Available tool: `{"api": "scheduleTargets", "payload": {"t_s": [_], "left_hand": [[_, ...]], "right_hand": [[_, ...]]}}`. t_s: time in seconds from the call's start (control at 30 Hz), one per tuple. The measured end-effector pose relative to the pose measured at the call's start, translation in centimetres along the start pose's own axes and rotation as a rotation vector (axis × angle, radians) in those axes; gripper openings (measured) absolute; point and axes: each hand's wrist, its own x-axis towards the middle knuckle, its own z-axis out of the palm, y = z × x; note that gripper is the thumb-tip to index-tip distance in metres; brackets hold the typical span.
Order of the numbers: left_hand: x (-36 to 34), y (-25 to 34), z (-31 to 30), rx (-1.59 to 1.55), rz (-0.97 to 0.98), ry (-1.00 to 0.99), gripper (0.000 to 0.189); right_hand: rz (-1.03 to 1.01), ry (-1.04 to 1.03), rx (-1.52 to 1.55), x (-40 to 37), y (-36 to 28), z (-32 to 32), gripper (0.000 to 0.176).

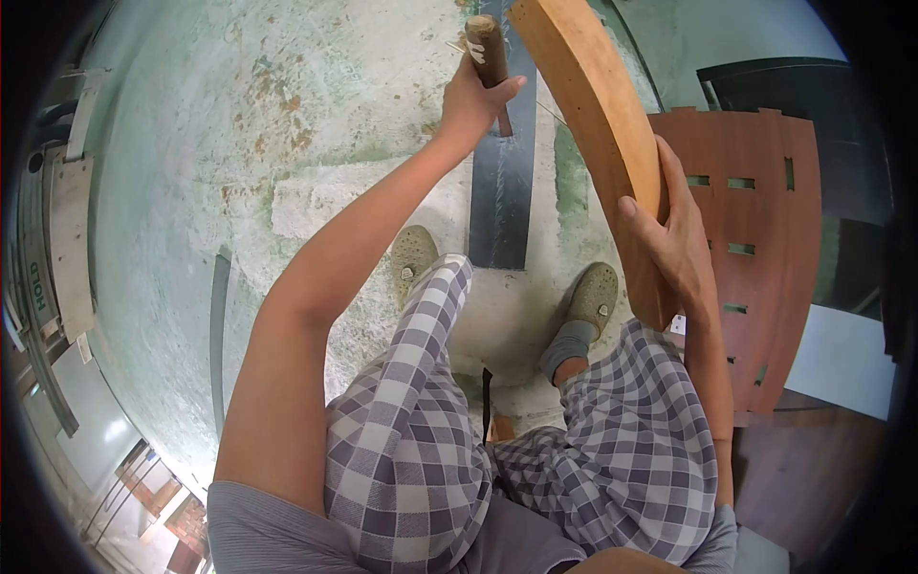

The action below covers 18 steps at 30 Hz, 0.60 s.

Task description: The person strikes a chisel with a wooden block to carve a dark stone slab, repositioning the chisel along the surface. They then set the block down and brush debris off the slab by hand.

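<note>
My left hand (470, 100) is stretched forward and grips the brown wooden handle of a tool (491, 59); its working end is out of view at the top. My right hand (674, 234) clasps a long curved plank of light wood (602, 124), which rises from near my right knee up to the top of the view, standing on edge and tilted. I am seated, with both legs in checked trousers and both shoes on the floor below the plank.
A dark reddish curved seat panel with slots (760, 239) stands to the right of the plank. A dark strip (502, 201) lies on the stained concrete floor (239, 115) between my feet. Metal rails and boards (57, 239) line the left edge.
</note>
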Motion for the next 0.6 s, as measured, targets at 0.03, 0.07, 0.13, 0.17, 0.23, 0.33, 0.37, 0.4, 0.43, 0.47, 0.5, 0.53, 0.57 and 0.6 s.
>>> {"api": "scheduleTargets", "payload": {"t_s": [0.03, 0.07, 0.13, 0.17, 0.23, 0.33, 0.37, 0.4, 0.43, 0.47, 0.5, 0.53, 0.57, 0.6], "left_hand": [[0.0, -0.1, -0.2, -0.001, 0.001, -0.002, 0.045], [0.0, -0.1, -0.5, 0.005, -0.039, -0.084, 0.042], [-0.5, -0.1, -1.2, 0.011, -0.08, -0.162, 0.04], [-1.0, -0.2, -1.4, -0.019, -0.073, -0.226, 0.037], [-2.7, 0.9, -2.2, -0.051, -0.067, -0.298, 0.034], [-3.0, -2.2, -2.9, 0.004, 0.029, -0.548, 0.033], [-4.3, -2.7, -2.8, -0.464, 0.125, -0.515, 0.032], [-4.2, -1.9, -3.6, -0.347, 0.084, -0.616, 0.032], [-4.1, -0.9, -4.3, -0.227, 0.042, -0.713, 0.032], [-4.6, -0.5, -4.5, -0.217, 0.079, -0.695, 0.033], [-4.8, -0.5, -4.7, -0.214, 0.083, -0.705, 0.033], [-4.9, -0.7, -4.9, -0.211, 0.056, -0.703, 0.03], [-5.0, -0.9, -5.0, -0.209, 0.028, -0.697, 0.028], [-5.1, -0.8, -4.9, -0.372, 0.071, -0.685, 0.027]], "right_hand": [[0.025, -0.011, -0.004, 0.0, 0.1, -0.1, 0.08], [0.047, -0.023, -0.005, 0.0, 0.3, -0.2, 0.08], [0.047, -0.016, 0.01, -0.3, 1.4, 0.2, 0.078], [0.049, -0.008, 0.023, -0.5, 1.8, 0.3, 0.077], [-0.006, 0.0, 0.037, -1.1, 1.0, 0.4, 0.076], [-0.161, -0.038, 0.046, -3.0, -1.1, 0.1, 0.077], [-0.27, -0.095, 0.041, -3.4, -1.4, 0.0, 0.078], [-0.473, -0.095, -0.002, -3.4, -0.8, 0.5, 0.082], [-0.464, -0.083, 0.0, -3.8, -0.6, 1.0, 0.082], [-0.541, -0.097, -0.079, -4.3, -0.6, 1.4, 0.081], [-0.619, -0.113, -0.159, -4.6, -0.6, 2.0, 0.08], [-0.569, -0.093, -0.186, -4.5, -0.5, 2.7, 0.078], [-0.568, -0.087, -0.187, -4.5, -0.3, 3.2, 0.078], [-0.4, -0.171, -0.242, -4.4, -0.2, 3.4, 0.078]]}}
